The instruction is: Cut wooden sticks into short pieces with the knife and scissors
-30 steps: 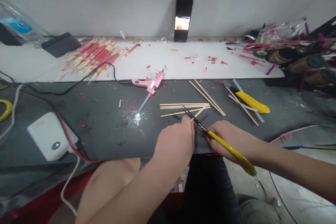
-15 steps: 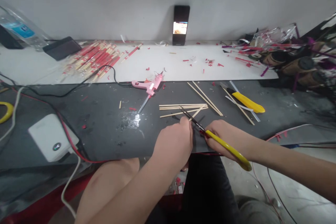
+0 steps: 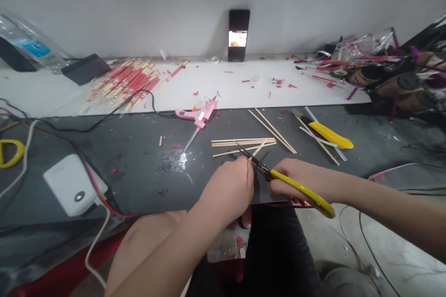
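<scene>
My left hand [image 3: 232, 183] is closed around a thin wooden stick [image 3: 258, 149], whose upper end pokes out past the fingers. My right hand [image 3: 292, 181] grips a pair of scissors [image 3: 302, 190] with yellow handles. Their dark blades lie across the stick close to my left fingertips. Just beyond the hands, several wooden sticks [image 3: 240, 143] lie side by side on the grey table [image 3: 139, 171]. Two longer sticks [image 3: 273, 131] slant to their right. The lower end of the held stick is hidden by my left hand.
A pink glue gun [image 3: 199, 113] lies left of the sticks. Right of them is a yellow utility knife [image 3: 331, 134] with strips. Wrapped chopsticks [image 3: 125, 81] and a propped phone [image 3: 239, 36] are at the back. A white box [image 3: 75, 185] with cables sits at left.
The held stick's visible tip has shifted slightly left, along with the scissors and both hands. The view has moved a little; both grips stay the same.
</scene>
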`<state>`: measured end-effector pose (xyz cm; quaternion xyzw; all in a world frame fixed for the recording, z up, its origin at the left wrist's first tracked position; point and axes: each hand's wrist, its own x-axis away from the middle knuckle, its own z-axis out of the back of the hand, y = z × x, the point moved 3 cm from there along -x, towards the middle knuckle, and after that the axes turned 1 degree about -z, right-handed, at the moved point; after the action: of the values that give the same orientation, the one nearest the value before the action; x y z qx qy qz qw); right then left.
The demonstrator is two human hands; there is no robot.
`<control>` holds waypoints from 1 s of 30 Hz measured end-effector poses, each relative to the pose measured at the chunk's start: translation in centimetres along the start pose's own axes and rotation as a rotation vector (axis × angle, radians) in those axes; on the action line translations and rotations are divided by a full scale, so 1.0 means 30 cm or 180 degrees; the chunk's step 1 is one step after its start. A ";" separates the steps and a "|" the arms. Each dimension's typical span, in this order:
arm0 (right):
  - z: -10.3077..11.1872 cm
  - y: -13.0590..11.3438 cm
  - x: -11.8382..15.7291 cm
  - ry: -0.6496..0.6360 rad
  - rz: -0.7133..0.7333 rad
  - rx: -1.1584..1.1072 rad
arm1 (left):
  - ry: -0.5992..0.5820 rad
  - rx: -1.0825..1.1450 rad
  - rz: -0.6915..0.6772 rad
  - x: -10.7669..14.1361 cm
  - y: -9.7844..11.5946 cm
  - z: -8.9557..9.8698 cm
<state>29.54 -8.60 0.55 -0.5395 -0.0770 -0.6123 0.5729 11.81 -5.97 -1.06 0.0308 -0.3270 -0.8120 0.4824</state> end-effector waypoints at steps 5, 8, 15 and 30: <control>0.007 -0.007 -0.004 -0.0165 0.0254 -0.0217 | 0.0071 0.0441 0.0015 0.010 -0.007 0.011; 0.003 -0.010 -0.006 -0.0118 0.0204 -0.0259 | 0.0130 0.0406 0.0002 0.016 -0.006 0.014; -0.007 0.017 0.003 -0.0193 0.0221 -0.0456 | 0.0216 0.0094 -0.0006 0.024 -0.001 0.002; 0.011 -0.020 0.050 -0.0304 0.0734 -0.0274 | -0.0007 -0.0228 0.0206 0.034 0.042 0.014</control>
<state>29.61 -9.10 2.12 -0.5974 -0.0153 -0.5187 0.6114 12.09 -6.98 0.24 0.0020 -0.2990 -0.8073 0.5088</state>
